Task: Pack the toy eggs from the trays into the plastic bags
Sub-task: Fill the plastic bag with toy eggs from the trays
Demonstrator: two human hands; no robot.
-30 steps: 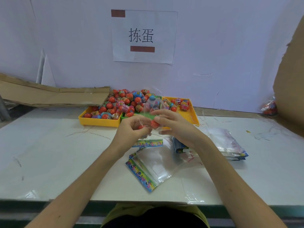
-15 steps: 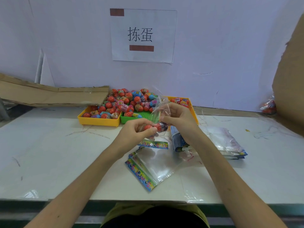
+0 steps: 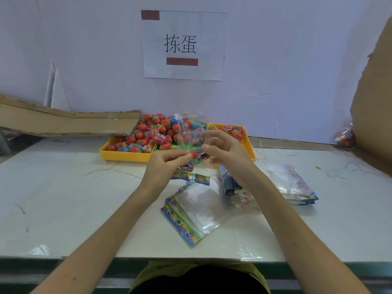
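Note:
A clear plastic bag (image 3: 190, 126) stands upright in the air in front of the trays, with red toy eggs (image 3: 194, 155) sitting in its bottom. My left hand (image 3: 166, 165) grips the bag's lower end around those eggs. My right hand (image 3: 226, 152) pinches the bag's right side between thumb and forefinger, its other fingers spread. Behind, a heap of red and blue toy eggs (image 3: 152, 132) fills the left yellow tray (image 3: 125, 157) and the green tray (image 3: 157, 148). The right yellow tray (image 3: 248, 143) holds a few eggs.
Empty bags with colourful headers (image 3: 191, 211) lie flat on the white table below my hands. A stack of bags (image 3: 293, 183) and a blue bundle (image 3: 228, 184) lie to the right. Cardboard (image 3: 63, 124) leans at back left, a cardboard wall (image 3: 373, 102) at right beside a filled bag (image 3: 344, 135).
The bag has been lifted and straightened upright. My right hand went up along its top edge, then came back down to its side. The eggs have settled at the bottom by my left hand.

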